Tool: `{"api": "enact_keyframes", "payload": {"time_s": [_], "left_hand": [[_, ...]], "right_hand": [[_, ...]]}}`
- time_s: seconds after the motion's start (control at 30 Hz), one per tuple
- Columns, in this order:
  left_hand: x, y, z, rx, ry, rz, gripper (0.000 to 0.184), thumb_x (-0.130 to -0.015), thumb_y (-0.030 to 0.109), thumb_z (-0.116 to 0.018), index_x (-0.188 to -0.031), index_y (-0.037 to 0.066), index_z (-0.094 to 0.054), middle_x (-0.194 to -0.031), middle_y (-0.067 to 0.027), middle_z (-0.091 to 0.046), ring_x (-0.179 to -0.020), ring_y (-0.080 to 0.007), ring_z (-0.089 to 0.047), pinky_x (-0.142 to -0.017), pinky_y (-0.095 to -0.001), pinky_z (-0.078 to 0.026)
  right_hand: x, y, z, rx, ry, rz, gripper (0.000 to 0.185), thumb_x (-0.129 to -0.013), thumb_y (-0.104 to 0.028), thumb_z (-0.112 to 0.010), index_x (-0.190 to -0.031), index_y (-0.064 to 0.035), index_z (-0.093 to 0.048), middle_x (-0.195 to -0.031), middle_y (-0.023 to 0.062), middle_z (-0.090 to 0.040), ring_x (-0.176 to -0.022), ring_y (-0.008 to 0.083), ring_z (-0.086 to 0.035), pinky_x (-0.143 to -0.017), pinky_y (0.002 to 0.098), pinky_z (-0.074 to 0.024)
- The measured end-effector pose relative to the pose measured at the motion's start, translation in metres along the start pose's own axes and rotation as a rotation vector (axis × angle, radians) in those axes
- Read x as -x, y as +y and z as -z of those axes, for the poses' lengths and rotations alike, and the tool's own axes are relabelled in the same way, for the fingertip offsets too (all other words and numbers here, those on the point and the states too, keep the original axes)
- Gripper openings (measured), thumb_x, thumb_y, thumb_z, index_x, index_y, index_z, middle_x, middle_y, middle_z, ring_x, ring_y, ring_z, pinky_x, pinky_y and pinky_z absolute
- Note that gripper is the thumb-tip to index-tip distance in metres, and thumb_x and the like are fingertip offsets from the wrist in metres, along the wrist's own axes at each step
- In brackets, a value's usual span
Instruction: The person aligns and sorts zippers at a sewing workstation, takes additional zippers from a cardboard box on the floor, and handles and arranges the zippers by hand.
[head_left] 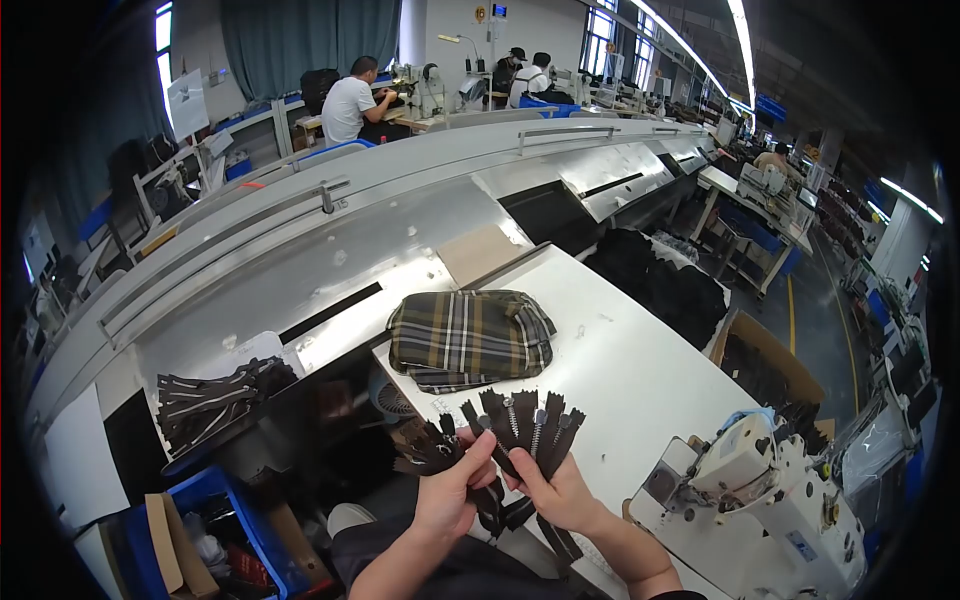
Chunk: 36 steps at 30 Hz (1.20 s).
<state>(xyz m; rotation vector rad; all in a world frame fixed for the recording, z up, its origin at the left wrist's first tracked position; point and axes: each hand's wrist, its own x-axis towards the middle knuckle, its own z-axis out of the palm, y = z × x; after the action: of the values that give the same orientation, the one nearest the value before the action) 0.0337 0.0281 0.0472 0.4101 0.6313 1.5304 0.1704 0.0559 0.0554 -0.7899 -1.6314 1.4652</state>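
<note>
Dark brown zippers with silvery metal teeth fill both of my hands, above the near edge of the white table (pixel 610 370). My left hand (pixel 450 492) is closed on a bunch of zippers (pixel 425 447), their ends bent to the left. In my right hand (pixel 558 490), several zippers (pixel 527 425) are fanned out with their sliders and end tapes pointing up, the thumb pressing on them. The two hands nearly touch, and the lower tapes hang beneath them. Just beyond lies a stack of folded plaid fabric pieces (pixel 470 335).
A pile of zippers (pixel 215 398) rests on the metal ledge at left. A white sewing machine (pixel 760 480) stands at right, near a cardboard box (pixel 765 360) and black fabric (pixel 655 285). At lower left is a blue crate (pixel 225 490). People sit at machines beyond the rail.
</note>
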Motion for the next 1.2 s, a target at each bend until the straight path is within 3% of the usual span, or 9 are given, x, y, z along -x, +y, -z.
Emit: {"api": "enact_keyframes", "payload": {"time_s": [0.13, 0.2, 0.3, 0.47, 0.8, 0.83, 0.97, 1.07, 1.2], "left_hand": [[0.003, -0.005, 0.003, -0.093, 0.009, -0.094, 0.012, -0.085, 0.002, -0.056, -0.093, 0.008, -0.049, -0.081, -0.0006, -0.047, -0.066, -0.0095, -0.044, -0.058, -0.0234, -0.037], [0.003, -0.002, 0.011, -0.057, -0.137, -0.248, 0.010, -0.087, 0.007, -0.054, -0.096, 0.007, -0.048, -0.102, -0.0059, -0.044, -0.093, -0.0177, -0.053, -0.091, -0.0347, -0.041], [-0.002, 0.013, 0.015, 0.289, -0.249, -0.088, 0.015, -0.094, 0.022, -0.044, -0.095, 0.007, -0.045, -0.083, -0.0020, -0.045, -0.077, -0.0147, -0.052, -0.096, -0.0399, -0.041], [-0.004, 0.014, 0.012, 0.372, -0.211, 0.064, 0.021, -0.094, 0.023, -0.044, -0.100, 0.003, -0.046, -0.065, 0.0032, -0.035, -0.052, -0.0045, -0.028, -0.048, -0.0202, -0.025], [-0.005, 0.002, 0.010, 0.104, -0.075, 0.178, 0.010, -0.091, 0.014, -0.051, -0.084, 0.008, -0.049, -0.054, 0.0054, -0.031, -0.049, -0.0042, -0.030, -0.048, -0.0211, -0.030], [0.002, 0.007, 0.005, 0.132, -0.108, 0.172, 0.012, -0.092, 0.017, -0.050, -0.085, 0.007, -0.049, -0.061, 0.0023, -0.039, -0.059, -0.0090, -0.041, -0.067, -0.0282, -0.044], [0.001, 0.014, 0.014, 0.099, -0.213, -0.065, 0.017, -0.092, 0.025, -0.047, -0.090, 0.008, -0.047, -0.084, -0.0025, -0.047, -0.087, -0.0175, -0.048, -0.107, -0.0450, -0.026], [-0.007, 0.021, 0.033, 0.333, -0.469, 0.000, 0.025, -0.091, 0.031, -0.047, -0.096, 0.007, -0.045, -0.071, 0.0004, -0.043, -0.059, -0.0087, -0.041, -0.062, -0.0247, -0.042], [0.003, 0.024, -0.002, -0.216, -0.091, -0.050, 0.022, -0.081, 0.002, -0.059, -0.101, 0.000, -0.051, -0.057, 0.0051, -0.035, -0.050, -0.0051, -0.034, -0.049, -0.0206, -0.030]], "right_hand": [[-0.002, 0.000, -0.004, -0.017, 0.105, 0.056, 0.028, -0.096, -0.020, -0.041, -0.095, 0.0033, -0.057, -0.074, 0.0023, -0.056, -0.067, 0.0080, -0.052, -0.061, 0.0223, -0.0427], [-0.005, -0.002, -0.002, 0.019, 0.179, 0.120, 0.033, -0.096, -0.024, -0.040, -0.096, 0.0034, -0.058, -0.076, 0.0022, -0.057, -0.073, 0.0094, -0.053, -0.067, 0.0235, -0.0424], [-0.004, -0.004, 0.007, -0.076, 0.096, 0.006, 0.034, -0.097, -0.025, -0.037, -0.097, 0.0019, -0.058, -0.068, -0.0001, -0.051, -0.063, 0.0067, -0.046, -0.058, 0.0215, -0.0377], [-0.003, -0.004, 0.004, -0.141, -0.006, -0.065, 0.034, -0.098, -0.025, -0.034, -0.097, 0.0012, -0.056, -0.060, -0.0026, -0.041, -0.054, 0.0049, -0.034, -0.050, 0.0206, -0.0301], [-0.001, 0.004, 0.004, -0.016, -0.111, -0.115, 0.035, -0.097, -0.025, -0.038, -0.081, 0.0011, -0.056, -0.063, 0.0024, -0.048, -0.058, 0.0099, -0.043, -0.054, 0.0252, -0.0380], [-0.004, 0.005, 0.000, 0.019, 0.003, 0.031, 0.036, -0.097, -0.025, -0.038, -0.080, 0.0010, -0.055, -0.063, 0.0027, -0.049, -0.057, 0.0105, -0.043, -0.054, 0.0256, -0.0381], [-0.011, 0.005, -0.001, 0.108, 0.185, 0.201, 0.037, -0.097, -0.026, -0.036, -0.078, 0.0006, -0.053, -0.062, 0.0024, -0.049, -0.056, 0.0114, -0.043, -0.053, 0.0263, -0.0380], [-0.004, 0.000, 0.009, -0.047, 0.025, -0.078, 0.033, -0.098, -0.024, -0.033, -0.083, -0.0016, -0.051, -0.064, -0.0001, -0.045, -0.055, 0.0065, -0.042, -0.050, 0.0211, -0.0346], [0.000, 0.002, 0.004, 0.084, -0.027, -0.092, 0.031, -0.097, -0.024, -0.038, -0.084, -0.0004, -0.052, -0.063, 0.0024, -0.047, -0.054, 0.0087, -0.041, -0.049, 0.0238, -0.0339]]}}
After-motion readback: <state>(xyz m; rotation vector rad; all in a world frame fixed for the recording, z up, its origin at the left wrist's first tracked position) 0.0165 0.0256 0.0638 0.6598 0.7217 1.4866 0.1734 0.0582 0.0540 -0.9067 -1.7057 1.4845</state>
